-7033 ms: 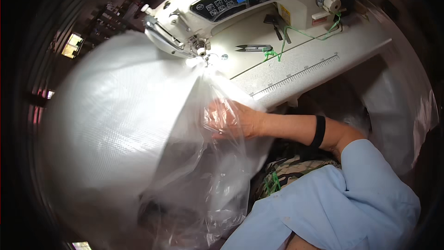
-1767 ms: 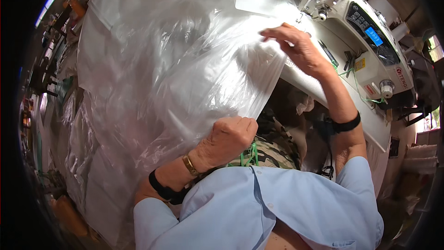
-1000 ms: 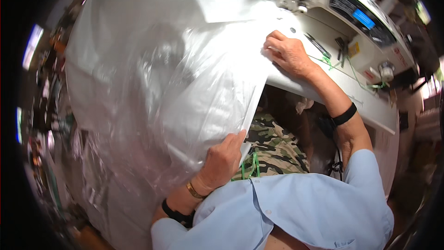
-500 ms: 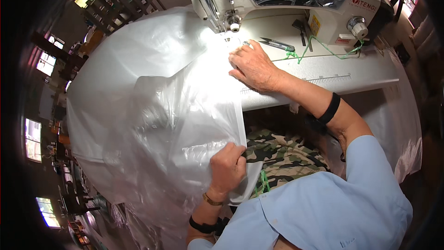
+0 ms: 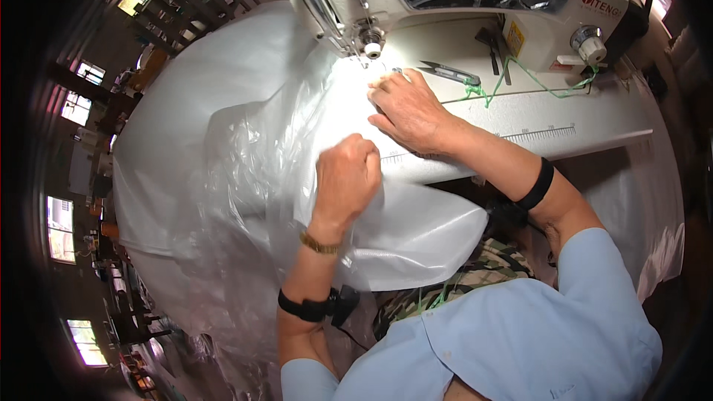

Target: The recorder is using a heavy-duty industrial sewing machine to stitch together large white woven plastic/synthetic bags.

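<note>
The sheet (image 5: pixel 223 156), white and glossy, spreads from the needle end (image 5: pixel 370 46) of the machine (image 5: pixel 460 7) down over the left side; the left hand (image 5: pixel 346 178) has just risen from near the lap (image 5: pixel 494 267) to beside the right hand (image 5: pixel 408 110), leaving a loose flap (image 5: pixel 420 241) above the lap; the work is thus, I judge, gripped closer to the stitching point. The left hand is curled tight on the sheet; the right stays by the needle end, fingers bent, though whether they pinch or only press I cannot tell. Whether the sheet forms a bag is unclear; snips (image 5: pixel 450 73) and green thread (image 5: pixel 542 87) lie on the table (image 5: pixel 483 111), outside any container.
</note>
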`<state>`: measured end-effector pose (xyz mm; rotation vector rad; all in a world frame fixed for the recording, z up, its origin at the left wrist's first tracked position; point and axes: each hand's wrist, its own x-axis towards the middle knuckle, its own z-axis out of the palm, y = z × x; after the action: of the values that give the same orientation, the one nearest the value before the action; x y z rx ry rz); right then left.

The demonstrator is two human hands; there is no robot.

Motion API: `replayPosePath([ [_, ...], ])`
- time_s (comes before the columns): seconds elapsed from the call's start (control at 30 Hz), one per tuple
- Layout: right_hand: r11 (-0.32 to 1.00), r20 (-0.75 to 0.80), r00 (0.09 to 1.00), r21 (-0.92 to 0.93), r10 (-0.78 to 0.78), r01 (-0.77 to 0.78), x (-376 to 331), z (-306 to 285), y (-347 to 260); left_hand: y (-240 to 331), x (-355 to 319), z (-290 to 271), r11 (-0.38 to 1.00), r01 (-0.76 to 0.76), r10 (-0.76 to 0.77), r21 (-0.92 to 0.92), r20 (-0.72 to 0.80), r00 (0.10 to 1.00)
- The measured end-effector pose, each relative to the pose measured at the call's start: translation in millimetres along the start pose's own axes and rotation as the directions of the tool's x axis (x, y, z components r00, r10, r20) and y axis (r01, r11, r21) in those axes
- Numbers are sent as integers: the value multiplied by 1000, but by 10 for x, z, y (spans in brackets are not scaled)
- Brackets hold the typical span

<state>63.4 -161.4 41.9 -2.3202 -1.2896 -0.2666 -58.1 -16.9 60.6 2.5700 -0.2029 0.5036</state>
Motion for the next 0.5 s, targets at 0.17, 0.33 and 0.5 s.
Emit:
replayPosePath([
  [0.17,1000,-64,998,-24,-6,4,63,25,33,-120,313,73,995,84,-81,57,-44,996],
  [0.33,999,-114,993,27,-24,27,46,87,72,86,9,-55,679,319,-411,-661,18,911],
  [0.5,979,-448,891,141,-70,148,93,1,41,351,-687,-231,849,365,-400,-383,-12,916],
])
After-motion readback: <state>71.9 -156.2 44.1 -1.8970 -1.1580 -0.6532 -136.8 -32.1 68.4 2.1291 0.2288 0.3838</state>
